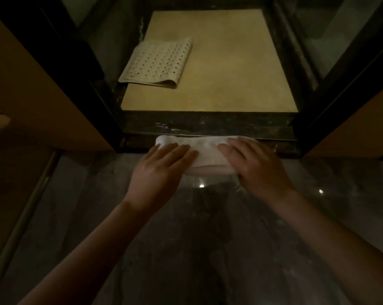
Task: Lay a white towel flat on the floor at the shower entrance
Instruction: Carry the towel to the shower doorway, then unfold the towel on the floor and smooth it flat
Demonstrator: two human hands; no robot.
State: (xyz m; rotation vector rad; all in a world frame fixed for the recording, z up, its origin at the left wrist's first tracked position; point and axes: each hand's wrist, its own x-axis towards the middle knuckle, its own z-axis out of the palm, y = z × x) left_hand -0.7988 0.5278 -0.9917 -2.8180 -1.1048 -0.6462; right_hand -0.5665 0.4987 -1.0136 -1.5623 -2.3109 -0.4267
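while the towel is lying folded, you are settling it at the shower sill

as you are reaching over the glossy floor [142, 216], your left hand [162, 166] and right hand [256, 168] are both lying palm-down on the white towel [206, 150], fingers stretched nearly straight and gripping nothing; whether either thumb is hooking under the near edge is too dark to tell. the towel is sitting as a narrow folded strip on the floor, its far edge lying right against the dark sill [208, 126] at the shower entrance. beyond the sill, a folded rubber mat [157, 63] is lying on the left side of the shower tray [230, 73]. judging by this, you are placing rather than spreading: the towel is in position but not opened. the next move is likely calling for pinching the near layer, drawing it back toward you, then smoothing it flat while keeping the far edge against the sill.
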